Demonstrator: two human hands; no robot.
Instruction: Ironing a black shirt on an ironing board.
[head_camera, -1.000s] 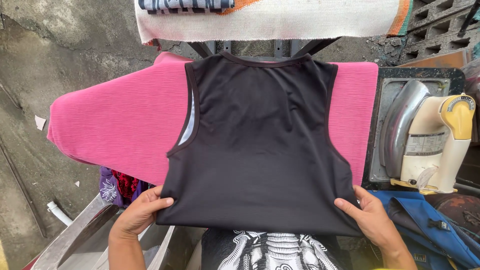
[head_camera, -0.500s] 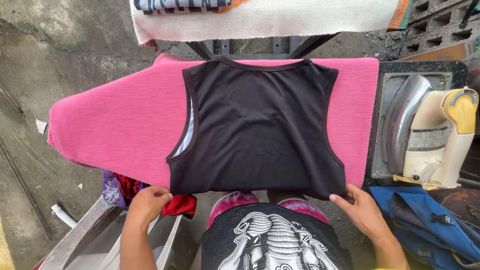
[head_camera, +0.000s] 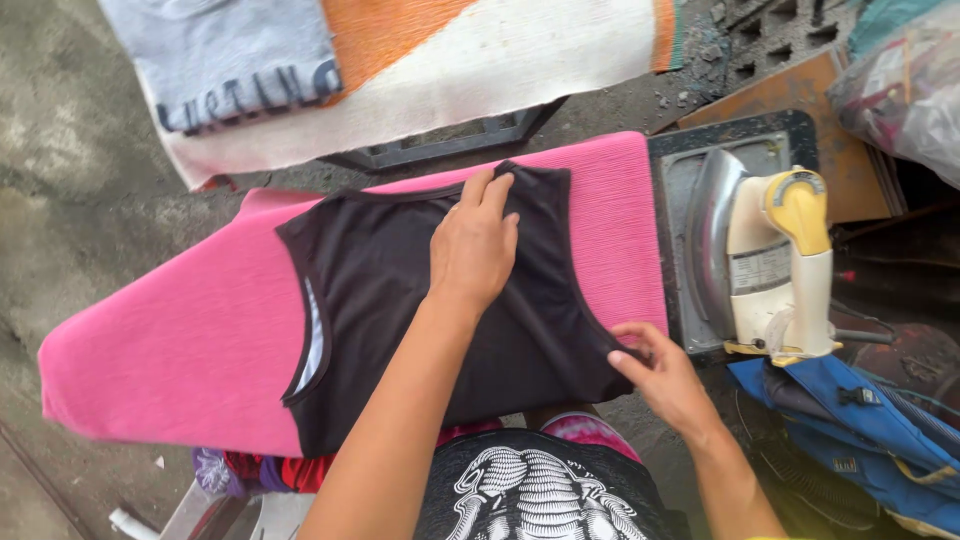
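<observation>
left hand (head_camera: 475, 245) lies flat, fingers together, on the black tank top (head_camera: 400, 310); right hand (head_camera: 660, 375) fingers pinch its lower edge on the pink ironing board (head_camera: 170, 350).

Black top (head_camera: 400, 300), pink board cover (head_camera: 170, 350), seemingly cream-yellow iron (head_camera: 775, 260).

Pink ribbed-fabric ironing-board cover (head_camera: 170, 350), spanning the frame from lower left to upper right. Cream and yellow electric iron with a shiny metal soleplate (head_camera: 765, 265), standing upright on the dark metal rest tray (head_camera: 675, 160) at the board's right end. White woven cloth with orange and grey patches (head_camera: 480, 60), lying beyond the board. Blue fabric bag with black buckle (head_camera: 860, 420), lower right. Clear crumpled plastic bag (head_camera: 905, 85), upper right corner. Rough grey concrete floor (head_camera: 60, 200), left.
</observation>
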